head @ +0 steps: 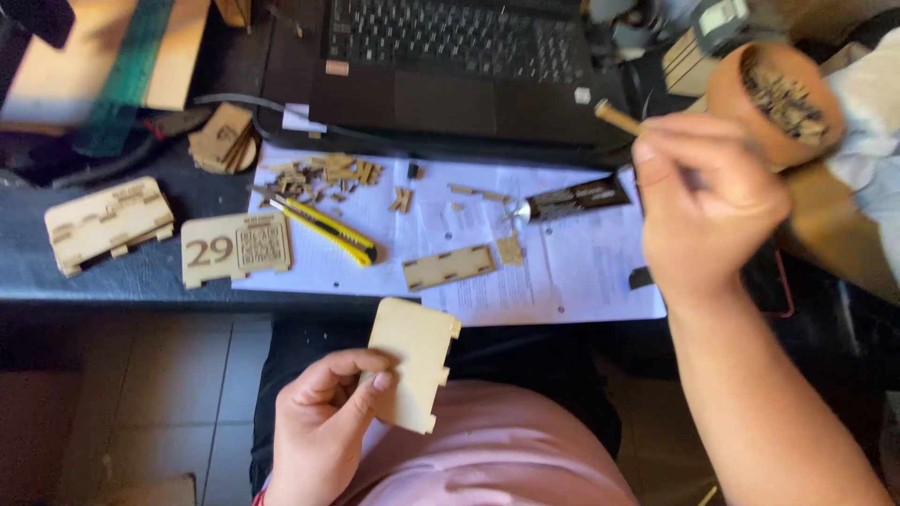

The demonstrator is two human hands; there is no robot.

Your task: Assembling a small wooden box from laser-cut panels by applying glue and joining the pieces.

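My left hand (323, 412) holds a flat, notched plywood panel (412, 361) above my lap, thumb pressed on its face. My right hand (703, 201) is raised at the right, fingers closed around a thin wooden stick (617, 116) whose tip points up and left. Just beyond that hand stands a brown bowl (773, 103) filled with small wooden bits. A dark glue tube (574, 199) lies on the white paper sheets (572, 272) left of my right hand.
On the desk lie a yellow utility knife (323, 228), a slotted plywood strip (448, 267), a pile of small wooden pieces (323, 173), an engraved plywood plate (234, 246) and an assembled plywood box (108, 225). A black laptop (455, 61) sits behind.
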